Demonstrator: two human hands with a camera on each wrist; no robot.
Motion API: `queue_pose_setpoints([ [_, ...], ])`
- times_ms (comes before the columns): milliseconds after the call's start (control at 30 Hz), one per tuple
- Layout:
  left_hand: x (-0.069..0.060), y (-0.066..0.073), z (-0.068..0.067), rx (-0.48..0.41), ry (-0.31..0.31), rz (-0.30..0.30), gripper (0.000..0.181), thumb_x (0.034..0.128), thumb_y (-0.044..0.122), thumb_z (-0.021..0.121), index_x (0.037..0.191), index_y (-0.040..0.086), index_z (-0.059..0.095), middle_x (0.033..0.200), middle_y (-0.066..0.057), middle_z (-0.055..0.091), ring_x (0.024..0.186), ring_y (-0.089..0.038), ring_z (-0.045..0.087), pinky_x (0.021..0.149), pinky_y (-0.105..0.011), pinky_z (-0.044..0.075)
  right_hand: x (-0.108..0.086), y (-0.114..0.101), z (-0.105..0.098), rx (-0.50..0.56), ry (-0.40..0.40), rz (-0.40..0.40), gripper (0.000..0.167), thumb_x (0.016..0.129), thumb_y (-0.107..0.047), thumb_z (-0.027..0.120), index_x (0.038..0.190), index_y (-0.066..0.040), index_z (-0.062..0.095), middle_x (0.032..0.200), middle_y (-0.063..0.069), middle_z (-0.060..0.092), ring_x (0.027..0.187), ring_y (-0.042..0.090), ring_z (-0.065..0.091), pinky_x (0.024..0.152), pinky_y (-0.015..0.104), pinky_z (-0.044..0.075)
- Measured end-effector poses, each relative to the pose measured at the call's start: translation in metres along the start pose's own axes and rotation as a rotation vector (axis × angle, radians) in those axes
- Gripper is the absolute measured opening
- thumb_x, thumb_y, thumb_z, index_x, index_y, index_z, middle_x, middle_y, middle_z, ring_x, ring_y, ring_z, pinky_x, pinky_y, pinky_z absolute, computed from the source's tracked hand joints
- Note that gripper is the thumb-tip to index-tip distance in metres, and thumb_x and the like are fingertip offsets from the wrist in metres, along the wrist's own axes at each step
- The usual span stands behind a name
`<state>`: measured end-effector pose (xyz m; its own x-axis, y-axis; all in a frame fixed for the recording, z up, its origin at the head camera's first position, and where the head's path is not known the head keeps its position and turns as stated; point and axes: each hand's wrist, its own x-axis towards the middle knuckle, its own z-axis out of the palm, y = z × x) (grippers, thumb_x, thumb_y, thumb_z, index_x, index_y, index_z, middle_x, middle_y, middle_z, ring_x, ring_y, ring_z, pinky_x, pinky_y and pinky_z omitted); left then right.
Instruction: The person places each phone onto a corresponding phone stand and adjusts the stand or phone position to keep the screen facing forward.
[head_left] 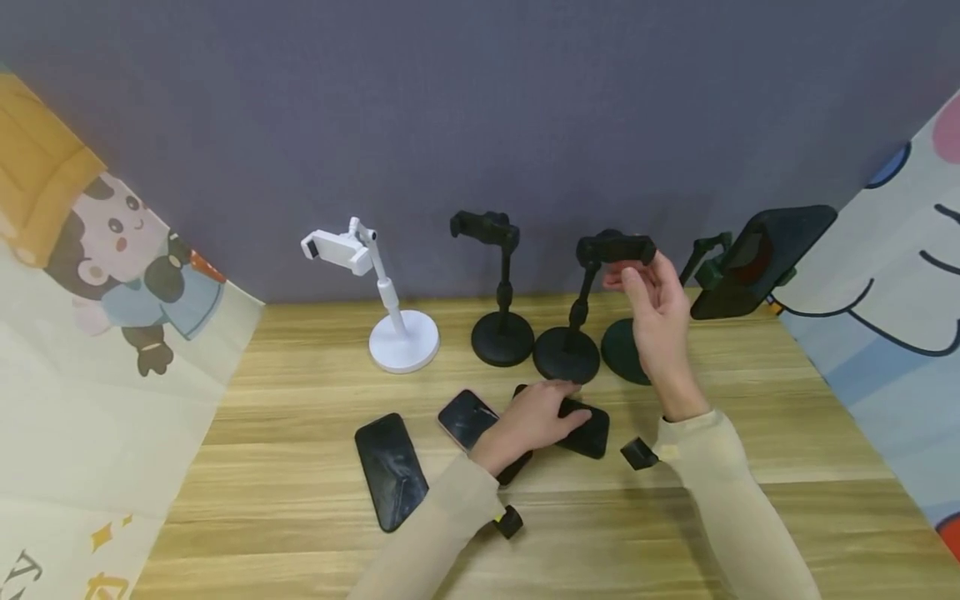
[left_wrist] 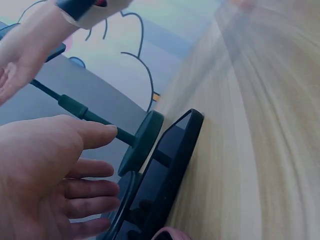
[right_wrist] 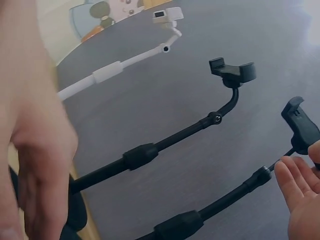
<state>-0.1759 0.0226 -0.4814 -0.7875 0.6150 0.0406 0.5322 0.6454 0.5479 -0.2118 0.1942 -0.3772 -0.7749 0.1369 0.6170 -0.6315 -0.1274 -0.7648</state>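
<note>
My left hand [head_left: 536, 417] is over a black phone [head_left: 588, 433] lying on the table; in the left wrist view its fingers are relaxed and wrap round nothing. The right hand [head_left: 660, 312] holds the right end of the clamp [head_left: 615, 248] on a black phone stand [head_left: 577, 317], its lower fingers loosely extended. That clamp [right_wrist: 302, 127] also shows in the right wrist view, partly hidden by fingers. Beyond the hand, a dark green stand [head_left: 624, 354] carries a tilted phone [head_left: 761, 262].
Another black stand [head_left: 504, 333] and a white stand [head_left: 405, 342] have no phone in their clamps. Two more phones lie on the table: one [head_left: 392, 471] at left, one pink-edged [head_left: 465, 417] partly under the left arm. A grey panel [head_left: 480, 125] rises behind.
</note>
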Motion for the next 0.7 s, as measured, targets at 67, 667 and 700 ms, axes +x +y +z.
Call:
queue_pose_setpoints([
  [67, -0.005, -0.001, -0.001, -0.020, 0.013, 0.024, 0.051, 0.1055, 0.040, 0.059, 0.143, 0.006, 0.061, 0.141, -0.006, 0.064, 0.129, -0.019, 0.062, 0.106, -0.030, 0.051, -0.003, 0.002, -0.002, -0.010, -0.013, -0.003, 0.032, 0.106, 0.000, 0.052, 0.138, 0.003, 0.057, 0.111, 0.017, 0.066, 0.098, 0.020, 0.068, 0.093, 0.029, 0.056],
  [667, -0.043, 0.003, -0.009, -0.090, 0.105, 0.077, 0.044, 0.1063, 0.040, 0.057, 0.137, 0.011, 0.067, 0.138, -0.005, 0.066, 0.129, -0.018, 0.061, 0.108, -0.030, 0.050, -0.030, 0.014, -0.007, -0.076, -0.098, 0.046, 0.040, 0.106, 0.004, 0.048, 0.144, 0.013, 0.047, 0.114, 0.003, 0.066, 0.100, 0.012, 0.068, 0.094, 0.023, 0.054],
  [700, -0.044, 0.003, -0.010, -0.092, 0.111, 0.080, 0.044, 0.1064, 0.040, 0.057, 0.137, 0.011, 0.067, 0.138, -0.005, 0.066, 0.129, -0.018, 0.062, 0.107, -0.030, 0.050, -0.031, 0.015, -0.007, -0.079, -0.099, 0.049, 0.039, 0.106, 0.004, 0.048, 0.144, 0.014, 0.047, 0.114, 0.003, 0.066, 0.100, 0.012, 0.068, 0.094, 0.022, 0.054],
])
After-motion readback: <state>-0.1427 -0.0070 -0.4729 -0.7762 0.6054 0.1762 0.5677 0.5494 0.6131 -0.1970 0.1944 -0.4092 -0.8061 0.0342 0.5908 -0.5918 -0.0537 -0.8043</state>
